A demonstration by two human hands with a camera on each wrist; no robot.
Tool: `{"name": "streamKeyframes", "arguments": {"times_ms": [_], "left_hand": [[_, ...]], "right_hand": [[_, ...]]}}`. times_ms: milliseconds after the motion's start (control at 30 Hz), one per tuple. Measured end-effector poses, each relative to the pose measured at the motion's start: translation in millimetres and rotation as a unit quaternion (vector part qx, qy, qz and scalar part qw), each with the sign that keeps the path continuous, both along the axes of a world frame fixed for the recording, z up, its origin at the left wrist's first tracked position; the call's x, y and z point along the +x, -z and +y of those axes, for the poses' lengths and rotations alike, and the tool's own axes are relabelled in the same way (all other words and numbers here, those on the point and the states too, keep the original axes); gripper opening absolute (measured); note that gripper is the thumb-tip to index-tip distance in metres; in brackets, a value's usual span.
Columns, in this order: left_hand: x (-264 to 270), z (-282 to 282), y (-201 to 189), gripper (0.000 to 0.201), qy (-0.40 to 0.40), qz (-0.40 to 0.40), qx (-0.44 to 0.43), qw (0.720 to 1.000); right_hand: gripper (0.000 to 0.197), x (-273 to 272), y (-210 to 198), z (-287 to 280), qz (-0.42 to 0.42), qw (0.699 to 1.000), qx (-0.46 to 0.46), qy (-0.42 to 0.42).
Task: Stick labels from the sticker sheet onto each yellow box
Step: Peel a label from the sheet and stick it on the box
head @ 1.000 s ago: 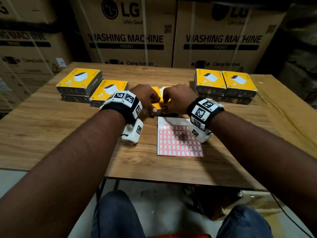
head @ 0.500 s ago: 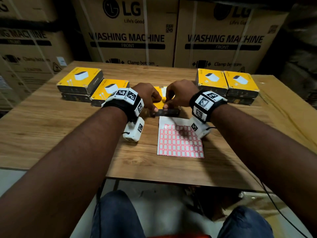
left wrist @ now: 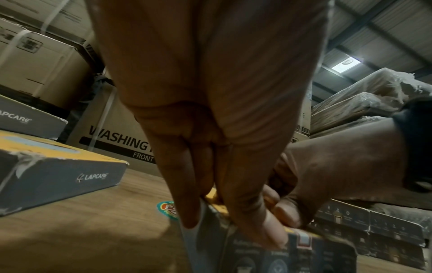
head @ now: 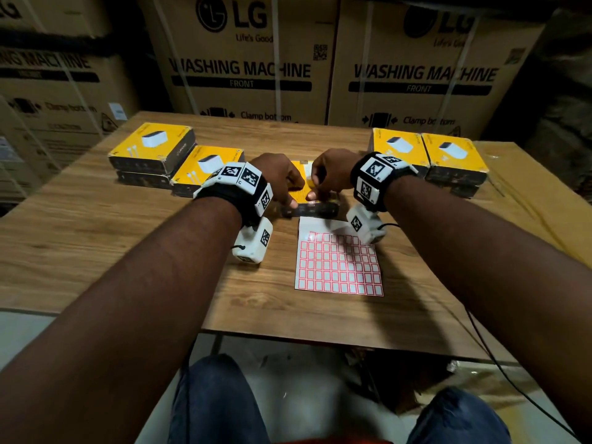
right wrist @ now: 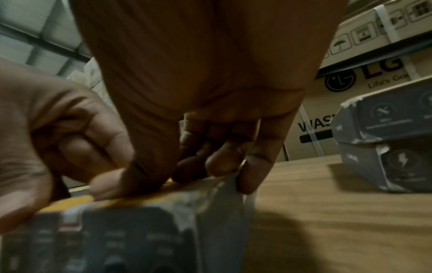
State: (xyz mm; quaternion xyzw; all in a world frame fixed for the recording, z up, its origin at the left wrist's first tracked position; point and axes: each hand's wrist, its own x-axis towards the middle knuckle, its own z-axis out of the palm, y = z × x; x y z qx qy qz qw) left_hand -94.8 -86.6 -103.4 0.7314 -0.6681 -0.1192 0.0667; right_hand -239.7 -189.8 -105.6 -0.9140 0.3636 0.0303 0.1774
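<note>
1. Head view: both hands meet over one yellow box (head: 302,190) lying flat on the table (head: 96,245), with the sticker sheet (head: 339,267) just behind the wrists, toward the person. The left hand (head: 278,181) curls its fingers over the box's left part and the right hand (head: 330,174) pinches at its top near the front edge. That probably steadies the box while a label is pressed down. More yellow boxes sit in stacks, two outside the left hand (head: 153,149) and one outside the right (head: 429,155), likely waiting their turn or already labelled; I cannot tell which.

2. Left wrist view: the left hand's fingers (left wrist: 254,212) press together on the box's near corner, gripping it. A small red-edged label (left wrist: 304,240) shows on the dark front face, which the head view barely resolves.

3. Right wrist view: blurred, yet the right hand's fingertips (right wrist: 222,162) bear on the box's yellow top edge, thumb hidden. The label appears below the left hand's thumb (right wrist: 16,208), folded over the edge.
</note>
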Motion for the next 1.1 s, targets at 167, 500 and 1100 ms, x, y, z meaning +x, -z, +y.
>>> {"name": "streamKeyframes", "arguments": {"times_ms": [167,500,1100], "left_hand": [[-1,1,-1,0.053,-0.007,0.012,0.000,1.000],[-2,2,-1,0.051,-0.002,0.008,-0.001,1.000],[-1,1,-4,0.052,-0.003,-0.011,0.012,1.000]], "right_hand": [[0.025,5,-3,-6,0.028,0.998,0.049,-0.014],[0.027,3,-6,1,0.031,0.997,0.071,0.002],[0.055,-4,1,20,0.055,0.996,-0.070,-0.030]]}}
